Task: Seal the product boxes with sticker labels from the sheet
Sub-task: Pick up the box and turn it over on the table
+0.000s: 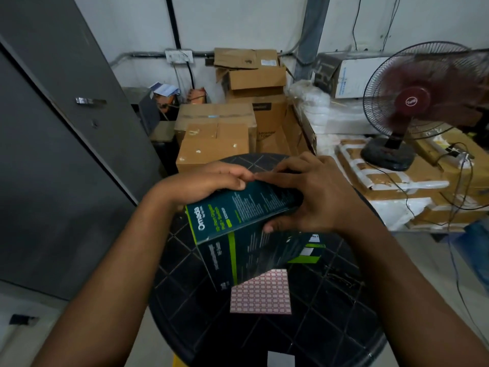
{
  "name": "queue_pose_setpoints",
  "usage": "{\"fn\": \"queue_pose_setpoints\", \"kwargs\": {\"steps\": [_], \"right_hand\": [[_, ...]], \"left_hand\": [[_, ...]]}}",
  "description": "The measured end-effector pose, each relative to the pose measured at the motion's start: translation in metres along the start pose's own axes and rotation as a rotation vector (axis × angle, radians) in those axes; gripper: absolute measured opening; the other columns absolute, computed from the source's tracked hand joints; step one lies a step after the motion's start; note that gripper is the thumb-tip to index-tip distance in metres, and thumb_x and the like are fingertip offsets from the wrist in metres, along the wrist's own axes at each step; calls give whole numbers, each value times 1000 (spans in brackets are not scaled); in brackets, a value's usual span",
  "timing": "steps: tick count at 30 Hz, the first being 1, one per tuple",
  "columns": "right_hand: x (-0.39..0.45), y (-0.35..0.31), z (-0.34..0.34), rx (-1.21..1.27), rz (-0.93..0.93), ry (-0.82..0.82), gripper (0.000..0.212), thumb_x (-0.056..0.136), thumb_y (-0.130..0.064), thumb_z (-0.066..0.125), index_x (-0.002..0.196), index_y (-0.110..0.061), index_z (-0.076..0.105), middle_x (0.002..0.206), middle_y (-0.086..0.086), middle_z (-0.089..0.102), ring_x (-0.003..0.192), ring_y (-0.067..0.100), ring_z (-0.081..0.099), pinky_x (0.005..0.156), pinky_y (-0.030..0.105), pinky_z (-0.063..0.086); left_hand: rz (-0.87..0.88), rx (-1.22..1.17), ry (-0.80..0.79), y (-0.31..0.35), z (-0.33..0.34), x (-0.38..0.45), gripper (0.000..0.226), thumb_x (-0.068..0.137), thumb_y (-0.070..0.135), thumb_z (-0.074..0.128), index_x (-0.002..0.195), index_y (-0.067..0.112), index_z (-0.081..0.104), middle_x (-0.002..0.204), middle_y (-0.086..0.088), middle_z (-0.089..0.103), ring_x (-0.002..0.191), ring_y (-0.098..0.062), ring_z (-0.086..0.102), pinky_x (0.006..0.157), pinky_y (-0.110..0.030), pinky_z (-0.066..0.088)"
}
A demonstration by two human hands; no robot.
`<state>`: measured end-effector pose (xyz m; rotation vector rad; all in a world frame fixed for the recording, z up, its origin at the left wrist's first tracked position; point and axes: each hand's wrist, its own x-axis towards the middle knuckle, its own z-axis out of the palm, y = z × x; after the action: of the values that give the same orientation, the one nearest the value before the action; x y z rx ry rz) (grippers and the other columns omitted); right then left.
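The head view shows the right hand's fingers (267, 176) lying long and straight across the far top edge of the dark green product box (238, 234), pressing down on it, with the thumb hooked under the near side so the box is pinched between thumb and fingers. The left hand's fingers (238, 178) are curled over the same top edge just beside them, fingertips almost touching the right ones, and its thumb presses on the box face. So the box is right under both sets of fingers, clamped by both hands. Its long side runs from the fingers down and toward the person, and it is tilted, with its low end hanging over the sticker sheet (260, 292). I cannot see a sticker under the fingertips, so I cannot tell if one is on yet; it looks like the flap is being pressed shut. The pink sheet lies flat on the black table (344, 300), below the fingers and nearer the body, well apart from them. The right hand (315, 192) seems a bit nearer to it. Both arms reach forward, bent in toward each other, with the left hand (211, 181) palm down.
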<state>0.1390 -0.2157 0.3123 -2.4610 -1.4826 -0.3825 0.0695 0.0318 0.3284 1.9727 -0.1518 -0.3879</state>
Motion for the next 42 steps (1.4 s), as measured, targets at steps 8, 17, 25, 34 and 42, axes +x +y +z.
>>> {"fn": "queue_pose_setpoints", "kwargs": {"steps": [8, 17, 25, 34, 42], "right_hand": [[-12, 13, 42, 20, 209, -182, 93, 75, -95, 23, 149, -43, 44, 118, -5, 60, 110, 20, 54, 85, 40, 40], [-38, 22, 108, -109, 265, -234, 103, 76, -94, 0, 147, -38, 49, 125, 0, 65, 116, 27, 56, 90, 43, 39], [-26, 1, 126, -18, 180, 34, 51, 87, -66, 52, 124, -36, 70, 125, -8, 71, 110, 25, 67, 90, 43, 45], [2, -61, 162, 178, 210, 333, 24, 86, -45, 67, 102, -31, 79, 105, -13, 77, 102, 13, 71, 85, 33, 45], [5, -64, 163, 192, 206, 377, 4, 81, -29, 79, 83, -25, 78, 91, -11, 77, 88, 16, 69, 76, 32, 45]], "left_hand": [[182, 505, 207, -25, 18, -2, 65, 64, 33, 93, 121, 39, 62, 124, 18, 64, 114, 1, 60, 98, -31, 51], [189, 233, 499, -139, 57, 9, 56, 61, 37, 94, 112, 40, 73, 132, 20, 64, 129, -3, 53, 112, -43, 43], [172, -293, 605, -172, 69, 0, 48, 70, 0, 83, 114, 16, 71, 146, 0, 52, 133, 2, 51, 102, -22, 50], [244, -470, 557, -177, 70, -7, 41, 76, 2, 75, 108, 28, 78, 149, 0, 51, 140, -15, 48, 103, -30, 51], [234, -471, 621, -175, 76, -2, 31, 78, 5, 79, 91, 32, 79, 145, -9, 54, 143, -19, 45, 115, -54, 39]]}}
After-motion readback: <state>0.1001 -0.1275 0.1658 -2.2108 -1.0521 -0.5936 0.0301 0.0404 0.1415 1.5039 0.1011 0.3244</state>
